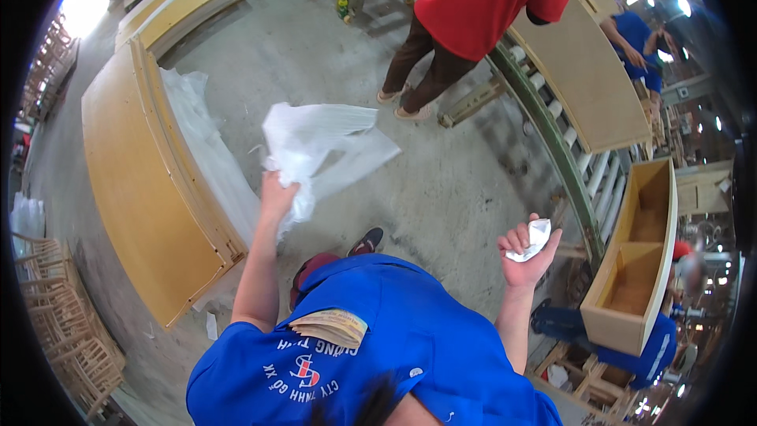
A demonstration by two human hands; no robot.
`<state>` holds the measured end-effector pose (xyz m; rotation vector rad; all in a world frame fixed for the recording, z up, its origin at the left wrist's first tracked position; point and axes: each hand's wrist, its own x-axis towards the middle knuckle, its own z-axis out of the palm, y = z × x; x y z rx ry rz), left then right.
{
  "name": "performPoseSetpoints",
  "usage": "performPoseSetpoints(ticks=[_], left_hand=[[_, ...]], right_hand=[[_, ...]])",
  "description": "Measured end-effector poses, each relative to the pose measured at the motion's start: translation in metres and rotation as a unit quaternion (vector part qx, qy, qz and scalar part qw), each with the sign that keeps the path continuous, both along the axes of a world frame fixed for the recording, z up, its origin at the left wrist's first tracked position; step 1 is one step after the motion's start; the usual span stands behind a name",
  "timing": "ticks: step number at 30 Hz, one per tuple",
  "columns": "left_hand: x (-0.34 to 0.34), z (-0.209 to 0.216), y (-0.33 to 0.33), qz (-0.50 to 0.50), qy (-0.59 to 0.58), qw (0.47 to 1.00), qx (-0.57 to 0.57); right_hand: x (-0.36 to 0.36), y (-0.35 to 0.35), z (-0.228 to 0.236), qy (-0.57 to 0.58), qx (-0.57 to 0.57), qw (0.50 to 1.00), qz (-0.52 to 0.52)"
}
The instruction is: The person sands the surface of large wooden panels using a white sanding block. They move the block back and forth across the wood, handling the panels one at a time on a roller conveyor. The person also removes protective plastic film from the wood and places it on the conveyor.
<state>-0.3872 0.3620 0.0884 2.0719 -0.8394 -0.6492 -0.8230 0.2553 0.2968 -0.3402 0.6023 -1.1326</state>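
Observation:
My left hand (277,196) is closed round a bunched end of a thin white foam sheet (319,138), whose loose part spreads out in the air beyond the fingers. My right hand (527,256), raised at the right, has its fingers curled round a small crumpled white piece (538,238) that looks like paper or foam. Left of my left arm lies a large yellowish wooden panel stack (150,181), with more white foam sheeting (206,130) along its inner side. A folded wad of paper (330,325) sticks out of my blue shirt's pocket.
A person in a red shirt (505,0) stands ahead beside a roller conveyor (544,114) carrying a wooden panel (587,71). An open two-compartment wooden box (631,244) is at the right. Wooden chair frames (67,315) are stacked at the left. Other people in blue work at the right.

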Motion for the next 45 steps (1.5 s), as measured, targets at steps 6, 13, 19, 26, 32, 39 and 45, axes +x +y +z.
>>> performPoseSetpoints(ticks=[6,13,19,26,32,39,45], left_hand=[[-0.053,0.042,-0.093,-0.139,0.09,0.986,-0.009],[0.003,0.049,-0.098,0.025,-0.003,0.998,0.054],[0.098,0.044,-0.085,-0.023,-0.187,0.926,0.327],[0.212,0.055,-0.21,-0.254,-0.274,0.923,0.096],[0.26,0.117,-0.353,-0.36,-0.232,0.891,-0.152],[0.327,0.132,-0.482,-0.25,-0.158,0.868,-0.399],[0.396,0.125,-0.573,0.09,0.426,0.788,-0.435]], right_hand=[[0.028,-0.084,-0.022,0.023,0.014,0.995,0.097],[0.132,-0.163,-0.058,-0.013,-0.025,0.933,0.359],[0.256,-0.247,-0.057,-0.033,-0.067,0.905,0.419],[0.39,-0.334,-0.043,-0.064,-0.052,0.918,0.388],[0.483,-0.399,-0.055,-0.068,-0.018,0.923,0.377],[0.592,-0.494,-0.076,-0.051,-0.047,0.944,0.321],[0.725,-0.59,-0.072,-0.135,-0.075,0.893,0.423]])
